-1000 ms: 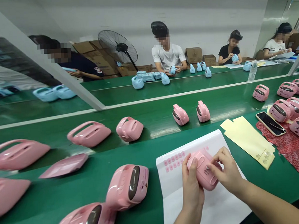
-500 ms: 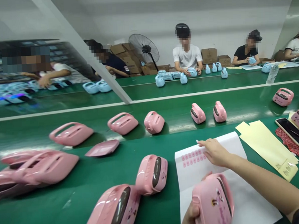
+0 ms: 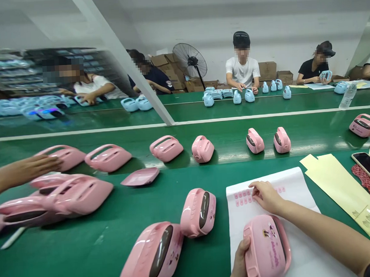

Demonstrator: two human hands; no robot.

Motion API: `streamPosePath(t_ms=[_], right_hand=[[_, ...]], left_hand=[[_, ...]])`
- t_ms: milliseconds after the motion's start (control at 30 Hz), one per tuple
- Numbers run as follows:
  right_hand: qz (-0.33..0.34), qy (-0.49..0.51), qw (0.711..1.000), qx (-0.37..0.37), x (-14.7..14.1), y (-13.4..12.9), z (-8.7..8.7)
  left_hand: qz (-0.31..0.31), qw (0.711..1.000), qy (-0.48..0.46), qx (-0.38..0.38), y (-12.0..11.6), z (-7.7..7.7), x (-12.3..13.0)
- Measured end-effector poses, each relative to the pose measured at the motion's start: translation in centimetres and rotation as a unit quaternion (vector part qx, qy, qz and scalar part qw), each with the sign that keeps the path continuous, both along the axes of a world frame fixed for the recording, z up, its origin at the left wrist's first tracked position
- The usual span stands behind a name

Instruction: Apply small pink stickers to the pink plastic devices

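left hand (image 3: 240, 259): curled in a grip, thumb (image 3: 245, 244) extended
right hand (image 3: 266, 196): palm down, fingers (image 3: 256, 187) bent
right forearm (image 3: 329, 229): slanted leftward, outstretched

Left hand (image 3: 241, 259) gripping a pink case (image 3: 263, 248) above a white sheet (image 3: 292, 177), right hand (image 3: 267, 196) at rows of pink marks (image 3: 241, 197) near the sheet's far edge, yellow papers (image 3: 338, 184) beside its right edge, pink cases (image 3: 166, 148) beyond the green worktop's (image 3: 86, 259) far edge, co-worker (image 3: 242, 71) opposite.
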State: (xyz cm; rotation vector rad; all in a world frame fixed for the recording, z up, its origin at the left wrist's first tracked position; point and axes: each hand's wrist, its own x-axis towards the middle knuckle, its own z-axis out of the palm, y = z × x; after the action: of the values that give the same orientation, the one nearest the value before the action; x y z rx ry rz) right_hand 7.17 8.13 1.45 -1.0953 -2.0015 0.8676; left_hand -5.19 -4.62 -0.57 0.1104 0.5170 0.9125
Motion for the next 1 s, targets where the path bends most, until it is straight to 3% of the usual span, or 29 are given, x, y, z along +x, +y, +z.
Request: streamPosePath(t_ms=[100,167,200,300,333,400,567,733,1000], right_hand=[[-0.038,0.063,0.997,-0.036,0.8,-0.5,1.2],[-0.067,0.172,0.979,-0.089,1.9,-1.4,3.0],[-0.081,0.252,0.956,-0.129,2.4,-2.1,4.1],[-0.115,0.477,0.838,-0.238,3.3,-4.8,7.3],[-0.124,0.511,0.811,-0.255,3.2,-5.7,8.0],[-0.136,0.537,0.787,-0.271,2.7,-7.2,8.8],[-0.132,0.532,0.796,-0.256,1.2,-8.7,8.8],[-0.143,0.512,0.813,-0.236,1.1,-8.7,8.5],[-0.155,0.474,0.849,-0.175,1.0,-8.8,6.8]], left_hand=[[0.029,0.999,-0.034,0.016,0.3,-0.2,0.1],[0.078,0.995,-0.056,0.027,0.8,0.2,0.4],[0.108,0.991,-0.068,0.037,1.2,0.6,0.6],[0.189,0.971,-0.111,0.094,2.9,2.6,1.8],[0.207,0.963,-0.127,0.119,3.4,3.4,2.2],[0.231,0.948,-0.157,0.153,4.3,4.9,3.1],[0.254,0.94,-0.201,0.108,4.8,6.5,4.6],[0.251,0.948,-0.19,0.053,4.4,6.2,4.8],[0.256,0.946,-0.182,0.08,4.4,5.5,4.8]])
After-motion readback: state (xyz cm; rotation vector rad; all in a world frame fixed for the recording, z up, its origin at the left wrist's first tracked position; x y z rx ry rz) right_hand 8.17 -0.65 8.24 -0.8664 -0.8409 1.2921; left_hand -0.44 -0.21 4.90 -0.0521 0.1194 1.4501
